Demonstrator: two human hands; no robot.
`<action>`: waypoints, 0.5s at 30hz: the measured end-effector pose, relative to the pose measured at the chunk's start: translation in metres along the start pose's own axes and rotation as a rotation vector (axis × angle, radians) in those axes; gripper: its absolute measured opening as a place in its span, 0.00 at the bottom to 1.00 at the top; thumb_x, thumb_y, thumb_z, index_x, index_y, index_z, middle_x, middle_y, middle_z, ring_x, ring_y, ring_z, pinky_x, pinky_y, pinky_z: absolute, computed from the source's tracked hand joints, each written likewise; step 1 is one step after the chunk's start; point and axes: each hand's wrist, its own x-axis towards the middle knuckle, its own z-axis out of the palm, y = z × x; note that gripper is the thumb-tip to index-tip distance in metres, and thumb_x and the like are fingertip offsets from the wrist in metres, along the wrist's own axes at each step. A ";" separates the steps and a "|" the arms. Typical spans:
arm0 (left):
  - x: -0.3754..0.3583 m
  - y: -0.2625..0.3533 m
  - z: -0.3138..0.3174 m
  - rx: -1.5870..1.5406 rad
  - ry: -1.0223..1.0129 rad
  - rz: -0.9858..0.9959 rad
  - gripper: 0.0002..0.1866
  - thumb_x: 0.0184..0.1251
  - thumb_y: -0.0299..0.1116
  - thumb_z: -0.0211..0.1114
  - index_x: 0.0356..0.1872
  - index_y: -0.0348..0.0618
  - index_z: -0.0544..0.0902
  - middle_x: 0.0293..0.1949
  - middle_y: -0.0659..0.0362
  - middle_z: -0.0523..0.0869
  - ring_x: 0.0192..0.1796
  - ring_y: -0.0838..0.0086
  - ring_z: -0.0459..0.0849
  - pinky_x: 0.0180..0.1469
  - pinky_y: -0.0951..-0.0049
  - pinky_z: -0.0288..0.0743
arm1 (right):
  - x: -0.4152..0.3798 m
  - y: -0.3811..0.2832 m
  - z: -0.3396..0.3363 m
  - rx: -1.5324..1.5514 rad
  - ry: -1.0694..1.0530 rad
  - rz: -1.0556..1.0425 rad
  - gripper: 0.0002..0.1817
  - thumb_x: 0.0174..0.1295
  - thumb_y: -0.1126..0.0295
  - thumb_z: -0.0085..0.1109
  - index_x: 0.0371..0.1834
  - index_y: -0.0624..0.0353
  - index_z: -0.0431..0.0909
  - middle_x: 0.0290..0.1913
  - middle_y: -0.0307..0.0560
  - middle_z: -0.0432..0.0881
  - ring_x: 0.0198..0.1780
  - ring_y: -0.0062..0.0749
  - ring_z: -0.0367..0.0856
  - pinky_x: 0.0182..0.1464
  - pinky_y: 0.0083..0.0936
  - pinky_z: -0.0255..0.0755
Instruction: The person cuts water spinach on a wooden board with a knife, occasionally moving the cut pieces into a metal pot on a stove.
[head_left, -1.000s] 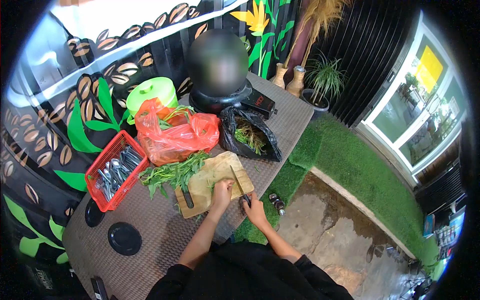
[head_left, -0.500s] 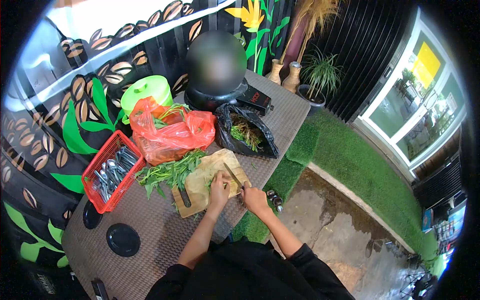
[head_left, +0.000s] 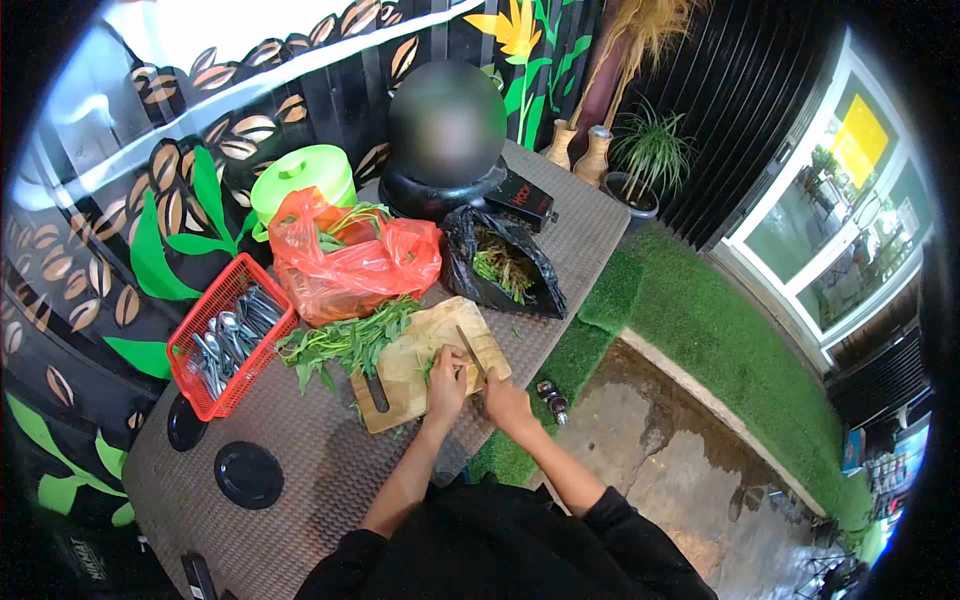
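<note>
My right hand is closed round the handle of a knife, whose blade lies over the right part of a wooden cutting board. Just left of the blade, my left hand has its fingers bent and pressed down on the board, with bits of green stem around them. What the fingertips hold is too small to make out. Leafy greens are heaped over the board's upper left edge. Behind them sits a red plastic bag with more greens, beside a black plastic bag of stems and roots.
A red basket of cutlery stands left of the greens, near two black plates. At the back are a lime green lidded pot and a black appliance, partly blurred. The woven tabletop ends right of the board.
The view has shifted slightly. My left hand still presses on the board and my right hand still holds the knife, its blade at a slightly different angle.
</note>
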 end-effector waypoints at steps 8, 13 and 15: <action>0.002 0.002 0.000 -0.074 0.001 -0.058 0.10 0.53 0.15 0.59 0.35 0.35 0.70 0.35 0.49 0.78 0.38 0.59 0.82 0.41 0.64 0.73 | 0.018 0.001 0.011 -0.001 0.060 -0.007 0.12 0.66 0.66 0.41 0.46 0.62 0.65 0.27 0.60 0.82 0.29 0.54 0.83 0.29 0.44 0.77; 0.003 -0.001 -0.001 -0.004 0.009 -0.068 0.09 0.52 0.15 0.60 0.33 0.33 0.70 0.33 0.49 0.79 0.38 0.59 0.82 0.41 0.62 0.73 | -0.008 -0.021 0.016 -0.038 0.049 0.082 0.11 0.65 0.66 0.41 0.44 0.61 0.66 0.26 0.59 0.82 0.28 0.53 0.83 0.30 0.44 0.78; 0.004 -0.001 -0.003 -0.041 -0.005 -0.103 0.10 0.52 0.16 0.62 0.33 0.34 0.71 0.34 0.49 0.79 0.39 0.58 0.82 0.43 0.61 0.72 | 0.006 -0.017 0.026 -0.007 0.045 0.098 0.15 0.64 0.64 0.44 0.50 0.60 0.64 0.27 0.58 0.83 0.30 0.51 0.85 0.33 0.44 0.78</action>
